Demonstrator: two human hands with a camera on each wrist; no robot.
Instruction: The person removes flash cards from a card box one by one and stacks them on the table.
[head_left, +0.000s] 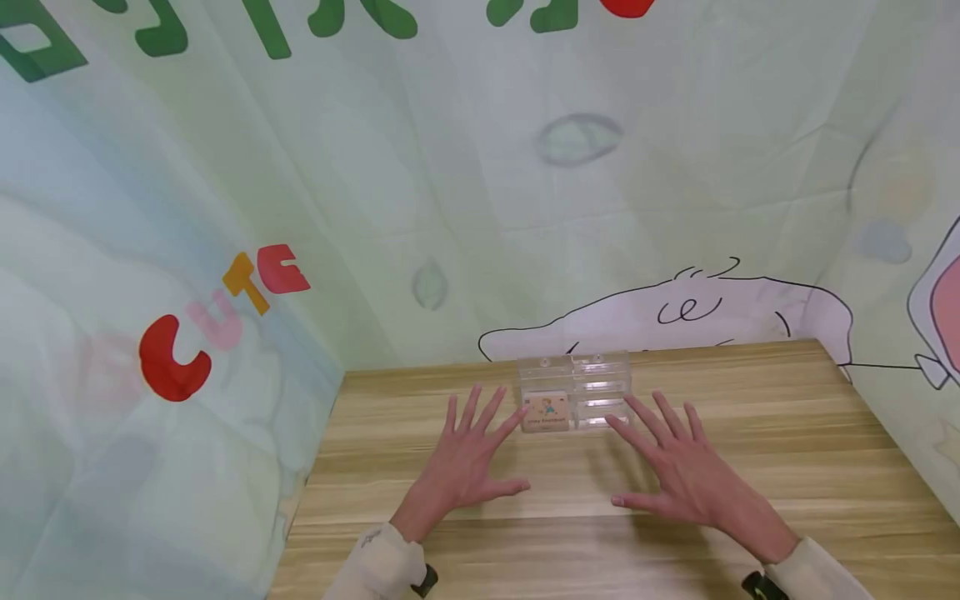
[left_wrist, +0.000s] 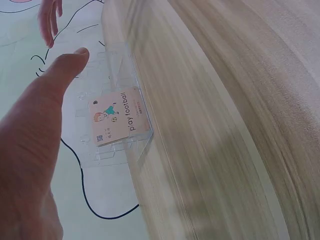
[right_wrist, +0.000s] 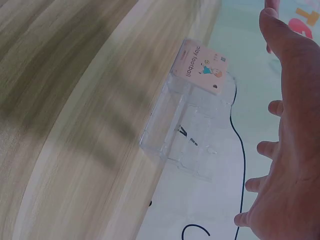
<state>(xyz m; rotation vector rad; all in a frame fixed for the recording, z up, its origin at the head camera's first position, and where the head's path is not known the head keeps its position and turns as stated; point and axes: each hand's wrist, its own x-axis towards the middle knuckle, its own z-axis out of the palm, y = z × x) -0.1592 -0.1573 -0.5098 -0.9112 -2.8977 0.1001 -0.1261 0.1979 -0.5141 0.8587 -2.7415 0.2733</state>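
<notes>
A clear plastic card holder [head_left: 602, 387] with two columns of stepped slots stands at the back of the table. In its left column, at the front, sits a pink card [head_left: 547, 412] printed "play football" with a small figure and a ball; whether more cards lie behind it I cannot tell. My left hand [head_left: 467, 467] hovers with fingers spread just left and in front of the holder. On the other side, my right hand [head_left: 678, 471] is spread likewise, front right of the holder. Neither hand holds anything. The wrist views show the card [left_wrist: 119, 116] and the holder's other column [right_wrist: 167, 117] closely.
The wooden table [head_left: 555, 550] has light striped grain. Behind and left of it hangs a printed cloth [head_left: 420, 208] with coloured letters and line drawings. Both forearms wear pale sleeves [head_left: 382, 562] with dark wristbands.
</notes>
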